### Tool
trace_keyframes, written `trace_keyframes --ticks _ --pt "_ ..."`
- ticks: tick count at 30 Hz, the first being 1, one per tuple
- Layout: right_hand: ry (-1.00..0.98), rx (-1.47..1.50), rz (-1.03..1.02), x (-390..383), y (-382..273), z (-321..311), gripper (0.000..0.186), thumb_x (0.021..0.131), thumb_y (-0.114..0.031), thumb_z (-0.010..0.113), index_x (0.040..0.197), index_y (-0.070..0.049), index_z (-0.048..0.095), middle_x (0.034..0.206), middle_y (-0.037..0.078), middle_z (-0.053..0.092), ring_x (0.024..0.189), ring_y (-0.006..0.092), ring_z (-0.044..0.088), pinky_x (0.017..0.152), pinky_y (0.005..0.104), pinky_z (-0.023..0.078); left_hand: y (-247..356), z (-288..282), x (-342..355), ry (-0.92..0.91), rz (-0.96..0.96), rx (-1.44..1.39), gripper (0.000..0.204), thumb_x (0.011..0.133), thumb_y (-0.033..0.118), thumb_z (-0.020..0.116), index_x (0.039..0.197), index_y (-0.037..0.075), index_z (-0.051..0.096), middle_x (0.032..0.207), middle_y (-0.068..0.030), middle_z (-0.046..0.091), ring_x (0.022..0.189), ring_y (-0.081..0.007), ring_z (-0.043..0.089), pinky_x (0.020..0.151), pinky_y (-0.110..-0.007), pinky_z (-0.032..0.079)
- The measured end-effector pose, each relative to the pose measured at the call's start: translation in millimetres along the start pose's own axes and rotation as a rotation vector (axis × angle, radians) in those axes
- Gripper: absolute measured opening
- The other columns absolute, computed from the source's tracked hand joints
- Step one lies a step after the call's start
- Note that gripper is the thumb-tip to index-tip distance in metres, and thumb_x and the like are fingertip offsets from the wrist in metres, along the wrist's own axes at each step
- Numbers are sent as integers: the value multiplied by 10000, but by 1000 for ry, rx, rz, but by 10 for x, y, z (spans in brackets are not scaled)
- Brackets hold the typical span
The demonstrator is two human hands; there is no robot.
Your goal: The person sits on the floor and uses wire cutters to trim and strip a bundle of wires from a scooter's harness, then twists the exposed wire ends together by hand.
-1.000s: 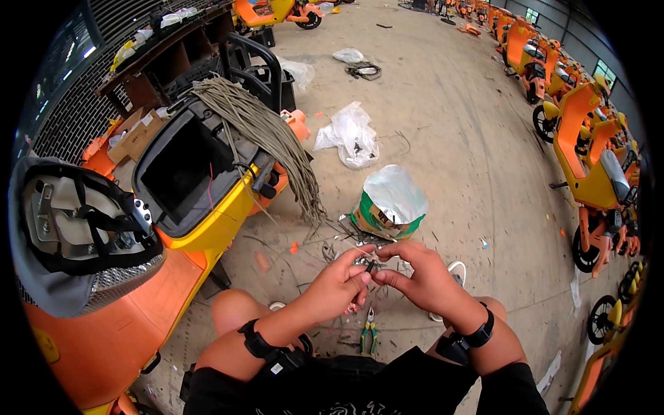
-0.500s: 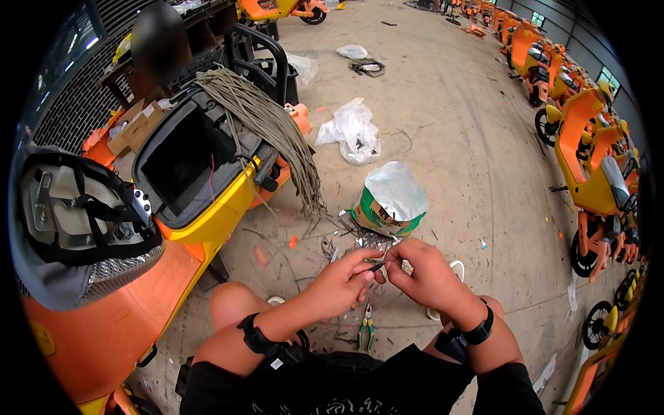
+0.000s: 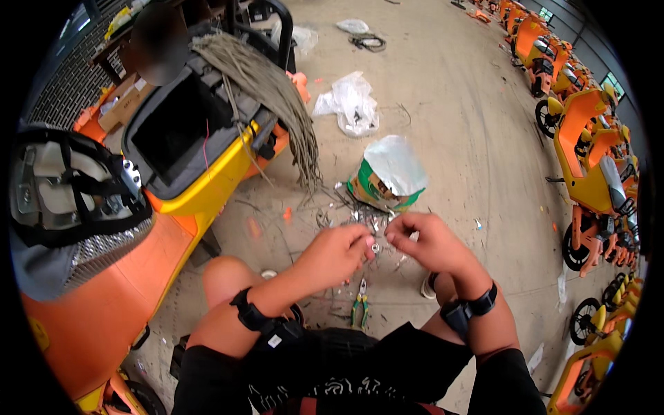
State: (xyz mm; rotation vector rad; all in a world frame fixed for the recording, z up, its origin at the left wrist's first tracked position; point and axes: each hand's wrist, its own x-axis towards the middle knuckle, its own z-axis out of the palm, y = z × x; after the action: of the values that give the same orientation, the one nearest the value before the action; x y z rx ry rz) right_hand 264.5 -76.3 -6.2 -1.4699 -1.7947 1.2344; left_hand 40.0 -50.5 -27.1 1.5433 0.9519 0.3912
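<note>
Grey-brown concrete floor [image 3: 477, 152] runs beneath the work, with rows of orange-and-yellow scooters [image 3: 588, 155] along the right. The left hand [image 3: 337, 250] has its fingers curled in and its grip narrow; a small, shiny, round metal piece [image 3: 375, 247] shows right at its fingertips, though I cannot tell whether they hold it. The right hand [image 3: 434, 243] stands just beside, apart from the left, thumb and forefinger nearly meeting; whether anything thin sits between them is too small to tell.

Below the hands lie pliers [image 3: 360, 304] with green-and-yellow handles, jaws pointing away from the person. Past the fingers, thin metal and dark scraps [image 3: 339, 216] litter the floor beside a green sack [image 3: 387, 180], its silvery lining folded over the rim. Farther off is a crumpled, see-through bag [image 3: 354, 104]. At left, stringy grey cord [image 3: 266, 97] drapes over a yellow scooter's [image 3: 214, 180] edge. Floor stretches between sack and right-hand scooters.
</note>
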Motion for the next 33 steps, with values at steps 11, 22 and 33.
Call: trace_keyframes --ticks 11,22,33 --pt "-245 -288 616 164 2485 653 320 924 -279 629 1056 9 669 869 83 693 753 171 656 699 335 535 -123 -255 13 281 198 -177 267 1010 174 507 1179 -10 598 885 -62 687 745 -107 627 669 -276 503" --pt "-397 -270 916 -249 3571 3178 485 886 -425 643 1050 29 684 900 201 711 730 306 696 624 411 568 -124 -330 -43 522 238 -259 191 978 150 552 1076 -12 579 887 -153 659 777 -264 633 720 -379 499" --pt "-404 -392 771 -417 4118 3279 456 875 -394 594 1056 13 691 1010 225 710 962 365 690 806 433 548 -170 -497 -2 244 -59 -603 170 984 160 518 1094 32 539 887 -41 627 678 -89 568 630 -256 474"
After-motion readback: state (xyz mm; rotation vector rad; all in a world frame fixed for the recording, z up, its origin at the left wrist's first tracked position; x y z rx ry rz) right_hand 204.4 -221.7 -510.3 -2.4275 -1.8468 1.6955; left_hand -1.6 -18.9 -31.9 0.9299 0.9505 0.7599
